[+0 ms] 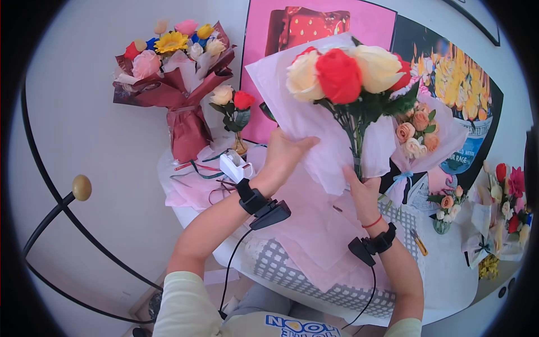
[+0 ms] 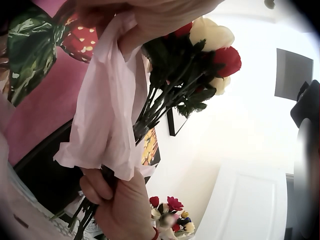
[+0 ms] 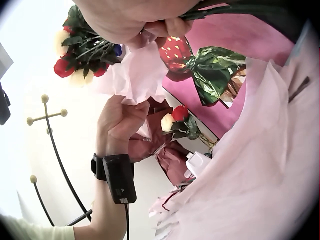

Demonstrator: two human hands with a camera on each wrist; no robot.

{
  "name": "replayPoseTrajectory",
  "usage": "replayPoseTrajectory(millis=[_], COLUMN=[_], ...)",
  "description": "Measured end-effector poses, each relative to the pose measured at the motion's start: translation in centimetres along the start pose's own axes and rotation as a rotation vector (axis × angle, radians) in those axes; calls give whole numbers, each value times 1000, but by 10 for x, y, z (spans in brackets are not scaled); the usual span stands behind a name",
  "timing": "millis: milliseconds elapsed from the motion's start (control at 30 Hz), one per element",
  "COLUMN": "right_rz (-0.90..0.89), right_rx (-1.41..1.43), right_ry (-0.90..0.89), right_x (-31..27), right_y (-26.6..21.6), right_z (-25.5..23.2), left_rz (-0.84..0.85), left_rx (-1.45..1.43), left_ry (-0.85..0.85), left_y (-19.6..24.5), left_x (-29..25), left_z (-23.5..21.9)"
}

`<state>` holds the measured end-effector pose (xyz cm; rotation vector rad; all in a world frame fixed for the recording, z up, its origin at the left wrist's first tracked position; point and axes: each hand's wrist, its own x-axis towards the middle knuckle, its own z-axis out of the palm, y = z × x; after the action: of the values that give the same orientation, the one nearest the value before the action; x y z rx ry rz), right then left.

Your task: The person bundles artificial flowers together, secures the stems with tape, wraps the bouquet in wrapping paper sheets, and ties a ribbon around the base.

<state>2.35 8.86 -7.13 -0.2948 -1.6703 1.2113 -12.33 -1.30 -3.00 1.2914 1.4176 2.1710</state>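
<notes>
A bouquet of red and cream roses is held up over the table, its green stems bare below the leaves. My right hand grips the stems low down; in the left wrist view, the fingers of that right hand curl round them and the stem ends stick out below. Pale pink wrapping paper stands behind and beside the flowers. My left hand pinches this paper at its left side, with the thumb on the front. The right wrist view shows the left hand at the paper's edge.
More pink paper lies on the table. A white tape dispenser and ribbons are at the left, near a dark red wrapped bouquet and a small vase. A yellow-handled tool lies at the right.
</notes>
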Motion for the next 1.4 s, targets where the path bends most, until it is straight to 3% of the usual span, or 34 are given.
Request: replayPoseTrajectory(millis=[167, 300, 367, 400, 467, 600, 667, 967, 1100, 1300, 1400], right_rz=[-191, -220, -215, -214, -207, -150, -266, -264, -309, -218, -192], right_rx=[72, 9, -7, -9, -45, -138, -226, -185, -171, -140, -73], right_ry=[9, 67, 58, 62, 38, 20, 29, 13, -1, -88, -20], right_x=[2, 1, 1, 1, 0, -2, -3, -6, -6, -8, -11], right_y=[8, 9, 11, 12, 15, 19, 15, 14, 18, 25, 23], right_z=[1, 2, 1, 0, -1, -5, -4, -8, -9, -15, -15], left_rz=[-17, -45, 7, 4, -155, -184, -154, -116, -38, -85, -56], left_rx=[-39, -90, -552, -554, -847, -862, -785, -772, -753, -797, -867], left_ry=[40, 2, -138, -141, -273, -272, -223, -172, -225, -134, -204], left_y=[3, 4, -6, -10, -17, -18, -14, -18, -18, -16, -15], left_x=[-2, -6, -6, -7, -9, -10, -16, -22, -25, -28, -30], left_z=[3, 4, 3, 0, -5, -1, 0, -4, -8, -13, -16])
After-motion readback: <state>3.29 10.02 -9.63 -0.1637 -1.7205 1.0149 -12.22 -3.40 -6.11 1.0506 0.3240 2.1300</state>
